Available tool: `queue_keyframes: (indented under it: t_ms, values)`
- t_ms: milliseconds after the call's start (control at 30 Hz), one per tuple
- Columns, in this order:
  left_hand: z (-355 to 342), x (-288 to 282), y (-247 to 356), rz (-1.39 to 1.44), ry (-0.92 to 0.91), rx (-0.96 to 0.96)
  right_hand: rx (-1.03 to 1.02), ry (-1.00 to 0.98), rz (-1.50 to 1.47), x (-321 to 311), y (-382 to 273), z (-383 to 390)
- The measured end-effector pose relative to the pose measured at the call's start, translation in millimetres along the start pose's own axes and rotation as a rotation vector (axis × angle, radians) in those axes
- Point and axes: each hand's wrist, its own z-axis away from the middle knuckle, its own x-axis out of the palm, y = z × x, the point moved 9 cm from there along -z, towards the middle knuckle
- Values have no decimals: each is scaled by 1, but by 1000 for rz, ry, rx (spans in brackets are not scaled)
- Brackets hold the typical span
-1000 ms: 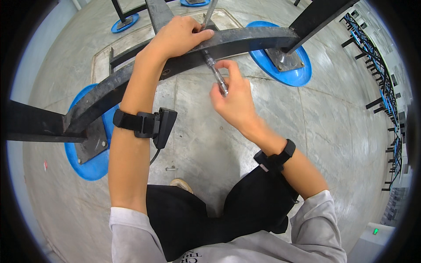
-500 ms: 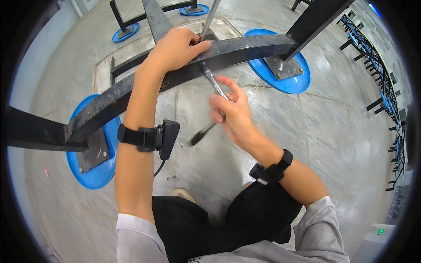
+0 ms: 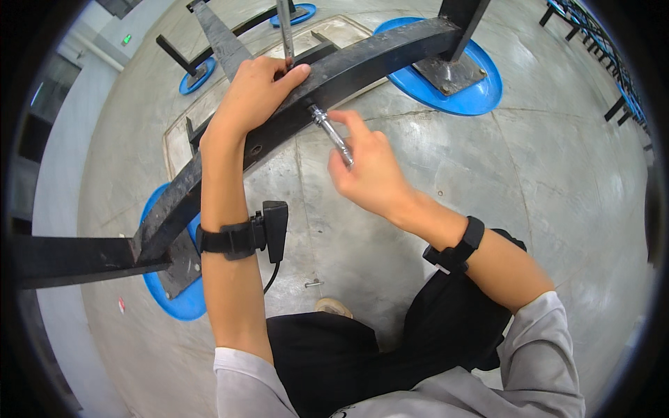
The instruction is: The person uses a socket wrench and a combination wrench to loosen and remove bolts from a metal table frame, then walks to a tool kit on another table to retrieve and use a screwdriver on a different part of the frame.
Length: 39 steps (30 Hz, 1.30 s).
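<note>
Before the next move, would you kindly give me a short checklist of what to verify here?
1. Left hand on the curved black beam: ok.
2. Right hand gripping the socket tool: ok.
3. Tool's far end up against the beam: ok.
4. Socket fully seated: cannot tell, contact too small.
5. Left hand's hold on the metal rod: cannot tell, partly hidden.
6. No loose parts on the floor: not ok, small metal piece there.

Handle slips from sight as the view swings

The black handle end below the right hand [image 3: 373, 171] half a second ago is now out of sight. The index finger [image 3: 354, 124], curled then, lies straighter beside the wrench [image 3: 336, 139]. The beam [image 3: 362, 64] slopes more steeply, the rod [image 3: 286, 31] looks more upright, and a green sign [image 3: 126, 40] enters upper left.
</note>
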Motion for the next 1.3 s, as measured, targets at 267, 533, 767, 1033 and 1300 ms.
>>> queue_keyframes:
  t_ms: [267, 533, 767, 1033, 1300]
  values:
    - [12, 6, 20, -22, -127, -38, -38, -117, 373, -1, -6, 0]
    - [9, 10, 15, -235, -79, -172, 268, -106, -486, 8, 23, 6]
    - [10, 5, 23, -230, -6, -104, 632, -50, -1456, 39, 31, 22]
    - [11, 8, 16, -254, -46, -177, -27, -19, 2, -6, 5, -1]
    - [9, 8, 16, -254, -18, -173, -23, -201, -183, 2, 3, 5]
